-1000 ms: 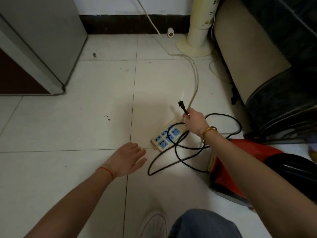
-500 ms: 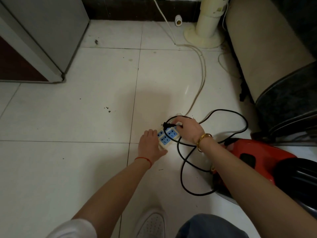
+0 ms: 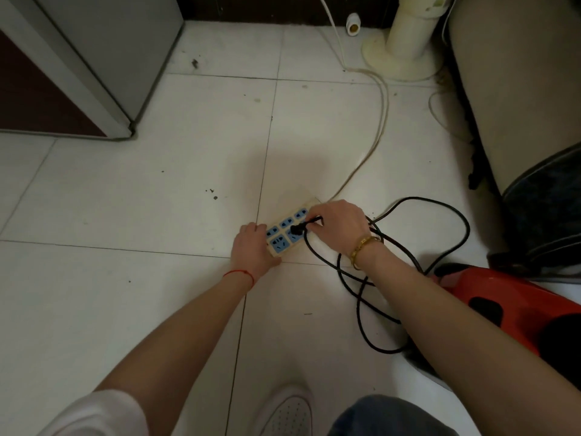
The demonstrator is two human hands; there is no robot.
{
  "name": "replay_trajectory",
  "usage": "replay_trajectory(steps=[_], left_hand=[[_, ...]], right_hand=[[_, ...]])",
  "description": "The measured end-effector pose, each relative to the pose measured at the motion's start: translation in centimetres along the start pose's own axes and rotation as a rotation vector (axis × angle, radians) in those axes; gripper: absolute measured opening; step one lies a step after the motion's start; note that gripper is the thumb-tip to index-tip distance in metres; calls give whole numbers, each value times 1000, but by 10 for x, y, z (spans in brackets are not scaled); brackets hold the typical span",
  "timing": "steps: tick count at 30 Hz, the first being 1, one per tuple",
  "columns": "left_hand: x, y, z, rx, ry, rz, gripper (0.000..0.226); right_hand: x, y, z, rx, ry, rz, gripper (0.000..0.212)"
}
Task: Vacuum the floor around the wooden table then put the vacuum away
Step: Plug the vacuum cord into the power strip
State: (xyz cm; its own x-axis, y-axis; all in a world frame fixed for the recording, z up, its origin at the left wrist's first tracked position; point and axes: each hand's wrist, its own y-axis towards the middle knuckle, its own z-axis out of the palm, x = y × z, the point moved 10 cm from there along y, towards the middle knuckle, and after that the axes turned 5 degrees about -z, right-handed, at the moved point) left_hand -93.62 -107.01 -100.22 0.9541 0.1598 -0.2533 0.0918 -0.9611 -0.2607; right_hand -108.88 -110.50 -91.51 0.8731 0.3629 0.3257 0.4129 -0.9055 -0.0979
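A cream power strip (image 3: 284,228) with blue sockets lies on the white tiled floor (image 3: 157,215). My left hand (image 3: 253,248) holds its near end and steadies it. My right hand (image 3: 338,226) pinches the vacuum's black plug (image 3: 298,228) down against a blue socket in the strip's right row. The black cord (image 3: 440,212) loops over the floor to the right and back toward the red vacuum body (image 3: 509,306) at the lower right, partly hidden behind my right forearm.
A grey cabinet (image 3: 103,51) stands at the upper left. A cream fan base (image 3: 405,48) sits by the back wall, with a beige cable (image 3: 382,121) running to the strip. A dark padded piece of furniture (image 3: 534,121) fills the right side. My white shoe (image 3: 289,413) is below.
My right hand brought the plug down from above the strip onto a socket. My left hand moved forward from the bare floor and took hold of the strip's near end.
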Motion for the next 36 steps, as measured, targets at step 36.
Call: replay_trajectory(steps=[36], left_hand=[[1, 5, -6, 62, -52, 31, 76]], right_hand=[[71, 29, 53, 317, -380, -187, 16]])
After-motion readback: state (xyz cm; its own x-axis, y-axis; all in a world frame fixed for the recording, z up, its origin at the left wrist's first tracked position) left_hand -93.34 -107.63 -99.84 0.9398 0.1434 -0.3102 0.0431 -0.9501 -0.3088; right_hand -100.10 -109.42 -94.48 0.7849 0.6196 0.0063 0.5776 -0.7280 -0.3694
